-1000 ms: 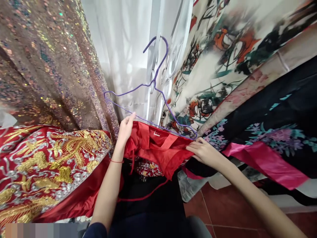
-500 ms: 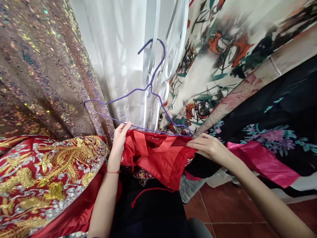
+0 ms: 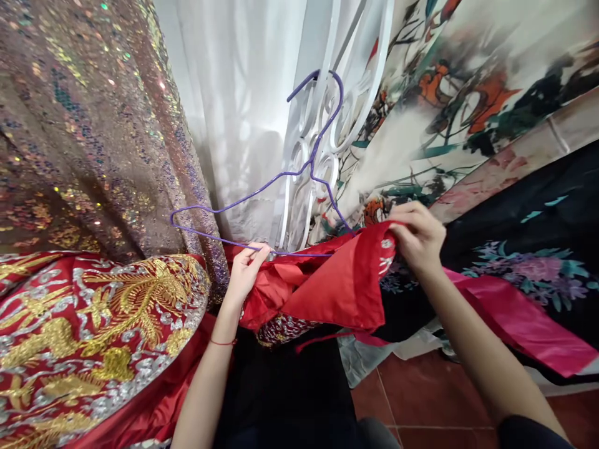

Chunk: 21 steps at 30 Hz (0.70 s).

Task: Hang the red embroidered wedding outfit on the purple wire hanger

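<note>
Gripping red garment (image 3: 339, 290): left hand (image 3: 249, 269) pinches its edge by purple hanger (image 3: 311, 163) (lower bar at fingertips), right hand (image 3: 418, 238) clasps the opposite end.

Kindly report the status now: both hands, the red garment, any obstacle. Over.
Left hand pinching red garment at lower bar of purple hanger. Right hand gripping garment's raised edge. Garment hides hanger's right end.

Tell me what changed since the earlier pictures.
The right hand has moved up, raising its edge of the shiny red garment so it now hides the right end of the thin purple hanger. The left hand still holds the other side; the hanger stays hooked on the white scrolled frame.
</note>
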### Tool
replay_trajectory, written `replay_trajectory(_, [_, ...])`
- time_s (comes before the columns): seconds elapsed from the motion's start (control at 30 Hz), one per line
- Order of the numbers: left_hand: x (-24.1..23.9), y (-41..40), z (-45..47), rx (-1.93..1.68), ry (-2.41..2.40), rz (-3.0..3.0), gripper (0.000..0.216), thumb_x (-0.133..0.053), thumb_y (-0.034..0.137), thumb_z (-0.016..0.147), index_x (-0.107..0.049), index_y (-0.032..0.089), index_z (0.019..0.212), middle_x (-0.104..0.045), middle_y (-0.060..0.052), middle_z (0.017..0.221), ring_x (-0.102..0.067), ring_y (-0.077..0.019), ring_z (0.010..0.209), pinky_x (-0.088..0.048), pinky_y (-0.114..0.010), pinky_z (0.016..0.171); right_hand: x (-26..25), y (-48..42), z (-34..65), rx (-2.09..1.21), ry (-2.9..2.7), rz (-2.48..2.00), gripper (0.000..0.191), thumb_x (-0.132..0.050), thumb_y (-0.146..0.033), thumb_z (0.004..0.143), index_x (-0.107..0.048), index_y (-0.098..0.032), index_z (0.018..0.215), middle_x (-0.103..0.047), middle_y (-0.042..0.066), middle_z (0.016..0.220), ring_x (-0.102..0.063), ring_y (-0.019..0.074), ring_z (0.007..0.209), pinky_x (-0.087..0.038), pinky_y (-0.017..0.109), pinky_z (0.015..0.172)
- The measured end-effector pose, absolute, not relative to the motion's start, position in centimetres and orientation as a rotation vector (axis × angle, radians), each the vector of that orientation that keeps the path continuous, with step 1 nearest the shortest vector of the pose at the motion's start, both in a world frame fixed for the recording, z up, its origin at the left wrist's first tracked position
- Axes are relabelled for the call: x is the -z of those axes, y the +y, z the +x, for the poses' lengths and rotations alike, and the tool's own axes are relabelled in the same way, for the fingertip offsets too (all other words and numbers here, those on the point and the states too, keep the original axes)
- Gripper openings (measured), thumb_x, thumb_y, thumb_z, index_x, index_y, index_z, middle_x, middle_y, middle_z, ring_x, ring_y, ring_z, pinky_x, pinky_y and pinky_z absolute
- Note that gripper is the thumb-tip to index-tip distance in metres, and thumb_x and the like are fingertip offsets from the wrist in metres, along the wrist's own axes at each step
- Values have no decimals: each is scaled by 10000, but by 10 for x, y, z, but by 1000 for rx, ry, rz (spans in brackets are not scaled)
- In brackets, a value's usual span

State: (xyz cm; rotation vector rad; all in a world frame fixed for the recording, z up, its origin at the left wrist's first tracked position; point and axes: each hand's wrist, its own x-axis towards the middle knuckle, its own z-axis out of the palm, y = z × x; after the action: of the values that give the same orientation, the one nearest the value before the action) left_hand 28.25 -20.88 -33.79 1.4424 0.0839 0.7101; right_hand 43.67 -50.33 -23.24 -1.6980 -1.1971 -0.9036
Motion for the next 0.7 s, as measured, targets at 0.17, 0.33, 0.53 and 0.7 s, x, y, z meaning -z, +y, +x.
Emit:
replay_trajectory(0.17, [343,-216,286,-608,108,1338,328,-744,492,795,-725,166,827,-697,-17,792,-599,-115,705,-470,-217,731,218,-460,448,908,-1008,-1510,333,-607,-495,933,-603,-244,714,-564,15,690,-535,186,664,-457,356,673])
replay_trajectory(0.33, [339,-211,283,-661,182,1291,340,-743,503,797,-696,173,862,-663,7,757,-570,-101,659,-451,-203,679,216,-435,432,530,-1345,-1701,301,-628,-481,924,-650,-239,745,-616,36,883,-611,204,890,-494,361,832])
replay_trajectory(0.53, [328,-205,280,-786,195,1406,342,-682,521,836,-663,180,817,-675,0,777,-589,-119,689,-459,-225,703,212,-433,399,216,-1423,-1929,320,-507,-458,998,-591,-227,794,-591,-15,705,-541,134,638,-443,261,658])
replay_trajectory(0.7, [365,-200,275,-805,381,1931,258,-656,453,882,-643,215,981,-722,-27,972,-664,-179,891,-479,-281,885,211,-436,396,251,-1400,-2026,367,-468,-502,1006,-583,-219,802,-610,-11,710,-540,126,624,-428,245,647])
